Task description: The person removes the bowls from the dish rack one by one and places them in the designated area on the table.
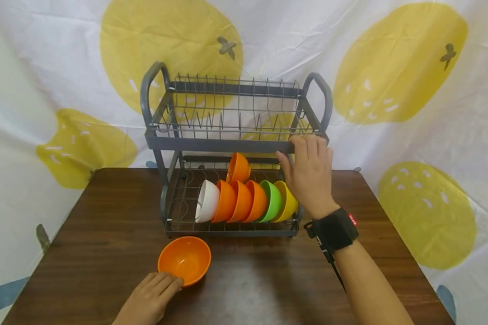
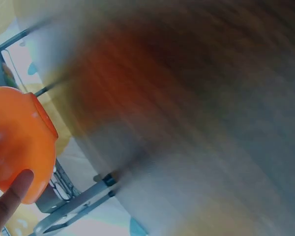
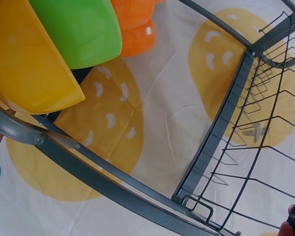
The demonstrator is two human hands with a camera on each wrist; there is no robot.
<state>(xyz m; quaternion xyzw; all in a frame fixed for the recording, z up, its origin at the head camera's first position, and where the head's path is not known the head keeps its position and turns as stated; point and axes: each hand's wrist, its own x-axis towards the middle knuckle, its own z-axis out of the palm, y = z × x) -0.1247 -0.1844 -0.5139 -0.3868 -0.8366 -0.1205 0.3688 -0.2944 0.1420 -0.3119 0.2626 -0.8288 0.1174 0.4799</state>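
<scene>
An orange bowl [image 1: 189, 259], open side up, is in front of the rack at the left. My left hand [image 1: 150, 295] pinches its near rim, and the left wrist view shows the thumb pressed on the wall of the bowl [image 2: 19, 142]. My right hand [image 1: 311, 176] grips the right end of the front bar [image 1: 219, 144] of the dark grey two-tier dish rack, fingers over the top. At the edge of the right wrist view, fingertips [image 3: 286, 230] curl round that bar.
On the lower tier a row of tilted bowls leans rightward: a white bowl [image 1: 207, 201], several orange ones, a green bowl [image 1: 271, 201] and a yellow bowl [image 1: 288, 201]. Behind them sits another orange bowl [image 1: 240, 168]. The rack stands on a brown wooden table [image 1: 105, 234] before a patterned curtain.
</scene>
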